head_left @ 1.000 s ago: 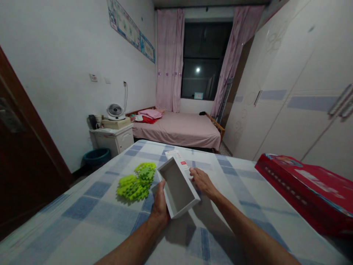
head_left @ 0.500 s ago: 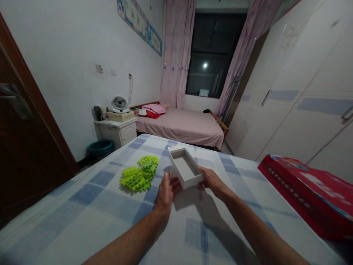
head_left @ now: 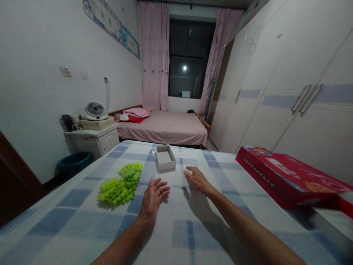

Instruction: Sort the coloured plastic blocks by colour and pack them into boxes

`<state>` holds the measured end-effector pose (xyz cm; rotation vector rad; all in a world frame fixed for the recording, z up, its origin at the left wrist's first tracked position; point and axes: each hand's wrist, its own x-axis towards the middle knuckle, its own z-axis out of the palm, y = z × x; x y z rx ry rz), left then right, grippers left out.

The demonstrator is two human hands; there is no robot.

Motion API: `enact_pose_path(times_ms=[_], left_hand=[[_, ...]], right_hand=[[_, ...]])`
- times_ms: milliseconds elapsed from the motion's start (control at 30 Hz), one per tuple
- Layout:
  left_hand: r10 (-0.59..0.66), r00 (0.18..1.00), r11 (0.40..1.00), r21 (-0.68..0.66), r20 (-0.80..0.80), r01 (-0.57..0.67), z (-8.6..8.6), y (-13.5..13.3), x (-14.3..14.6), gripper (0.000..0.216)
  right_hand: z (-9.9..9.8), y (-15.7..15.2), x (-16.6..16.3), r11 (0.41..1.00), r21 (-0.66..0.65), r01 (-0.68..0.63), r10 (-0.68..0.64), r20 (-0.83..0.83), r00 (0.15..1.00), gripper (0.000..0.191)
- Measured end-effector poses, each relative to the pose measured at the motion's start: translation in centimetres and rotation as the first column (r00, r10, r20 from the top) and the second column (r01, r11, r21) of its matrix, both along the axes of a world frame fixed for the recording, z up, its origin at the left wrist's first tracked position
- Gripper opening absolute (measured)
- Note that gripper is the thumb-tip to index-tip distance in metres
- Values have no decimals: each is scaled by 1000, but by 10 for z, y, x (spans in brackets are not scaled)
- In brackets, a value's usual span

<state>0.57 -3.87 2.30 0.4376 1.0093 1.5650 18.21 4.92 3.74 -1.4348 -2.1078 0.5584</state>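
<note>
A small white open-topped box (head_left: 166, 166) rests on the checked cloth, its grey inside facing up. My left hand (head_left: 153, 195) is on the near side of the box, apart from it, with fingers spread and nothing in them. To the right of the box, my right hand (head_left: 196, 179) hovers over the cloth, fingers stretched out and holding nothing. A heap of bright green, notched plastic pieces (head_left: 118, 189) lies left of my left hand.
The blue-and-white checked tablecloth (head_left: 82, 228) covers the table. A large red box (head_left: 284, 176) lies along the right edge. Beyond the table are a bed (head_left: 165, 127), a white cabinet with a fan (head_left: 96, 110) on it, and a teal bin (head_left: 75, 162).
Both hands have let go of the white box and drawn back from it. It now stands on the cloth near the far edge. The camera has turned to the right.
</note>
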Motion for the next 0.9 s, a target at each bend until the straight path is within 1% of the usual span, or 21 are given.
enact_pose_path(times_ms=[33,100,167,200,233,300,367,400,467,533,567,633,733,800,900], left_hand=[[-2,1000,1000,3,-11,2,-1,0,-1,26],[-11,999,1000,-4,-33,11,-2,0,-2,28],[-29,998,999,-13,-49,29,-4,2,-5,30],[-37,997,999,-9,-62,36,-5,3,-6,31],[-46,996,999,-13,-71,45,-5,4,-7,33],[-57,994,998,-26,-88,55,-6,5,-8,32],[-60,994,998,-38,-95,56,-5,5,-8,32],[-59,994,998,-42,-95,55,-5,4,-8,32],[-56,994,998,-48,-98,51,-4,4,-8,31],[-57,993,997,-48,-103,52,-4,3,-8,30],[-60,992,997,-45,-108,56,-4,4,-8,29],[-66,991,997,-36,-116,63,-4,4,-7,28],[-64,990,998,-34,-125,60,-3,3,-7,28],[-62,990,998,-40,-128,57,-2,2,-6,28],[-59,989,998,-34,-136,55,-2,1,-5,27]], right_hand=[[-1,-13,17,1000,-4,23,-23,-17,1000,39],[0,-41,53,996,39,84,-83,-23,996,43],[3,-68,93,973,142,182,-184,-1,983,44],[5,-81,114,946,207,248,-258,22,966,44],[8,-95,135,906,278,319,-345,51,937,44],[14,-124,177,788,422,449,-536,111,837,43],[19,-154,214,644,536,546,-713,162,682,45],[20,-170,230,577,573,582,-782,182,596,46],[21,-199,256,454,606,653,-883,211,418,48],[18,-223,276,366,586,723,-931,239,277,53],[16,-232,285,334,559,759,-940,251,229,56],[9,-244,299,294,471,832,-945,273,179,62],[-3,-250,315,265,334,905,-945,277,174,73],[-9,-250,321,261,305,916,-945,274,178,81],[-15,-250,326,267,311,912,-939,297,173,87]])
